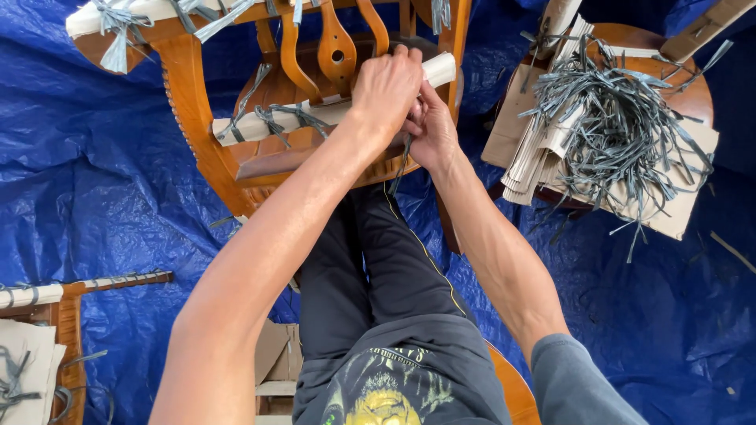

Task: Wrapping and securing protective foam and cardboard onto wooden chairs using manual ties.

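left hand [386, 86] gripping the white wrap [315, 116] on the wooden chair [197, 118] | right hand [431, 130] pinching a grey strap [403, 161] | centre top of frame

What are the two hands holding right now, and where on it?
Both hands grip the white wrapped chair rail near its right end; the right fingers also pinch a grey strap hanging there.

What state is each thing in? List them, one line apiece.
Wooden chair: tipped over, rails wrapped in white padding.
White padding: rolled around the rail, tied with grey strips.
Left hand: closed over the padded rail.
Right hand: fingers pinching a grey strip.
Pile of grey strips: loose, tangled on cardboard.
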